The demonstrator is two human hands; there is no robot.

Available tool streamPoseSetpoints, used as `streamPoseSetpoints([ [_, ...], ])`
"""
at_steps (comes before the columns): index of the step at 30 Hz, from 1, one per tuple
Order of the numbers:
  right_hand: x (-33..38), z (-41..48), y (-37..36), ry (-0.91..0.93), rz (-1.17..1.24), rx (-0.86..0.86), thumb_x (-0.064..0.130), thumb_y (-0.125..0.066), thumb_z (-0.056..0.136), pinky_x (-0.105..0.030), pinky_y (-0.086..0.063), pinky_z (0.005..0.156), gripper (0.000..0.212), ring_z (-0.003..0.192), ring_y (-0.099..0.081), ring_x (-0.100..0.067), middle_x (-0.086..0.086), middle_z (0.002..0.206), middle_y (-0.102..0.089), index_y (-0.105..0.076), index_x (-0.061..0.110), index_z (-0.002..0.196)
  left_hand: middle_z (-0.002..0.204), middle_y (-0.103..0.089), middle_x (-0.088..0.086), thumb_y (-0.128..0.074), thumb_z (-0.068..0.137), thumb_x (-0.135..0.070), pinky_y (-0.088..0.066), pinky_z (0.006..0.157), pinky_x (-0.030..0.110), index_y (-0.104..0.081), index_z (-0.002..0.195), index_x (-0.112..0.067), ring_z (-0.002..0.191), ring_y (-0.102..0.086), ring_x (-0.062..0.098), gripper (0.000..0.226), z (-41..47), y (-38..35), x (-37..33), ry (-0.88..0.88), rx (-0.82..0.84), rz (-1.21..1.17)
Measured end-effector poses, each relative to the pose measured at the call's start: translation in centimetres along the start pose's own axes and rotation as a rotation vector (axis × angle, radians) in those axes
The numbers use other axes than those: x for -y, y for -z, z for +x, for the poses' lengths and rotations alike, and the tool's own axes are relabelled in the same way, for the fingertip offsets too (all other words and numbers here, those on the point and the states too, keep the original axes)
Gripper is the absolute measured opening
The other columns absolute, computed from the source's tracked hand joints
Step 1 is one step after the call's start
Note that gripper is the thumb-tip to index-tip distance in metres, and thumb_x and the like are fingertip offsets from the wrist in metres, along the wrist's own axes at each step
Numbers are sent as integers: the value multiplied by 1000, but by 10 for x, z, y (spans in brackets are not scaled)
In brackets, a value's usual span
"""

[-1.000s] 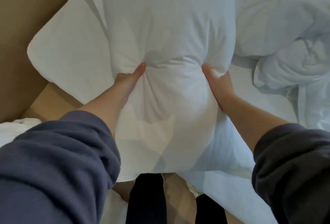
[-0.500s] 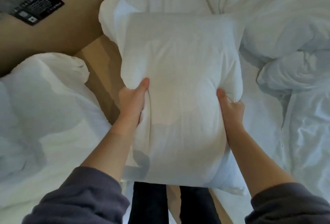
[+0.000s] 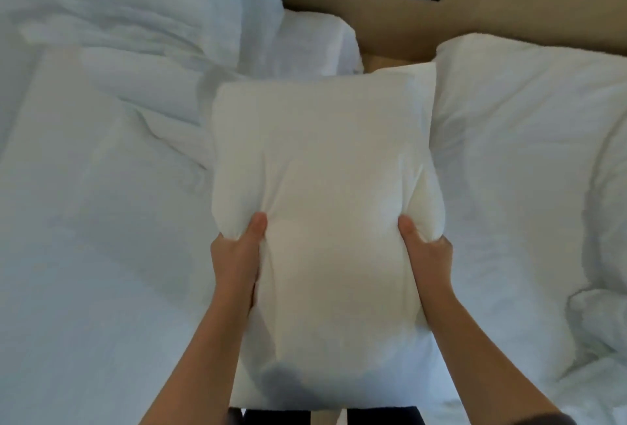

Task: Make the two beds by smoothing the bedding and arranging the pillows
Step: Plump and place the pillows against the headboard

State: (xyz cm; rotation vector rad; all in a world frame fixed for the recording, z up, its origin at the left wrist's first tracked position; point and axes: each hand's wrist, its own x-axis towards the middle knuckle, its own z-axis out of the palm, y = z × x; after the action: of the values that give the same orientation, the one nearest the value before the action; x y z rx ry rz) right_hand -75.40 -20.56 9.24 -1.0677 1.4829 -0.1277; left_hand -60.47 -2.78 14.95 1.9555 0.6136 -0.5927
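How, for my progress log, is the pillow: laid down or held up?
Held up: left hand and right hand grip the pillow at its sides.

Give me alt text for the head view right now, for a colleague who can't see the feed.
The left hand and right hand grip a white pillow by its sides, holding it up in front of the person. Rumpled white bedding lies to its left, a second pillow to its right, and a tan panel beyond.
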Motion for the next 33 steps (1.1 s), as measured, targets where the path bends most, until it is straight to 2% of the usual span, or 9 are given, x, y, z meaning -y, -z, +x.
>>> streamPoseSetpoints([
  [4, 25, -33, -80, 109, -154, 150, 42, -74, 82, -22, -44, 59, 34, 78, -60, -8, 7, 87, -63, -57, 20, 101, 97, -66, -2, -72, 86, -32, -47, 81, 31, -60, 114, -17, 92, -63, 20, 34, 22, 82, 12, 46, -133, -204],
  [9, 35, -90, -191, 253, -289, 365, 38, -75, 82, -19, -45, 61, 25, 79, -62, -5, 9, 86, -65, -60, 22, 96, 102, -67, -2, -73, 85, -32, -48, 85, 32, -62, 115, -16, 97, -64, 20, 36, 55, 188, 36, 89, -311, -405],
  [16, 40, -140, -346, 469, -455, 546, 44, -74, 80, -32, -53, 80, 32, 92, -66, -15, 4, 98, -70, -65, 22, 101, 100, -63, -7, -71, 85, -40, -45, 79, 27, -59, 117, -21, 92, -60, 15, 39, 119, 296, 63, 105, -492, -570],
  [18, 37, -133, -384, 554, -587, 549, 51, -71, 80, -35, -50, 86, 47, 101, -63, -19, 4, 107, -67, -60, 21, 113, 106, -59, -5, -70, 83, -48, -46, 83, 31, -52, 122, -20, 96, -58, 18, 51, 154, 310, 76, 132, -493, -478],
  [20, 25, -115, -417, 632, -836, 501, 56, -67, 81, -40, -45, 93, 66, 118, -54, -27, -2, 124, -56, -44, 21, 133, 126, -49, 3, -72, 77, -56, -44, 97, 44, -37, 133, -13, 114, -52, 28, 79, 194, 314, 95, 190, -467, -223],
  [23, -12, -86, -450, 722, -1344, 574, 68, -60, 81, -61, -24, 111, 100, 148, -10, -34, -4, 163, -3, 1, 37, 154, 160, -7, 10, -71, 72, -65, -27, 111, 57, -2, 153, -22, 145, -15, 34, 115, 247, 303, 132, 110, -305, 348],
  [26, -65, -67, -464, 843, -1694, 741, 79, -50, 77, -73, -8, 108, 104, 146, 22, -33, 5, 156, 34, 21, 48, 147, 158, 29, 3, -62, 71, -75, -12, 114, 63, 21, 150, -33, 147, 16, 33, 122, 286, 285, 156, -75, -85, 701],
  [29, -106, -43, -479, 967, -1718, 720, 84, -43, 75, -75, -4, 107, 104, 143, 31, -32, 5, 153, 40, 25, 47, 145, 152, 40, 4, -58, 64, -83, -6, 112, 67, 31, 145, -36, 144, 26, 35, 129, 327, 272, 169, -222, -41, 871],
  [33, -138, -3, -498, 1087, -1737, 622, 87, -32, 74, -75, -1, 106, 101, 143, 31, -32, 3, 152, 41, 28, 45, 144, 151, 42, 6, -57, 60, -86, -2, 110, 68, 36, 143, -33, 142, 29, 36, 135, 376, 254, 190, -277, -10, 944],
])
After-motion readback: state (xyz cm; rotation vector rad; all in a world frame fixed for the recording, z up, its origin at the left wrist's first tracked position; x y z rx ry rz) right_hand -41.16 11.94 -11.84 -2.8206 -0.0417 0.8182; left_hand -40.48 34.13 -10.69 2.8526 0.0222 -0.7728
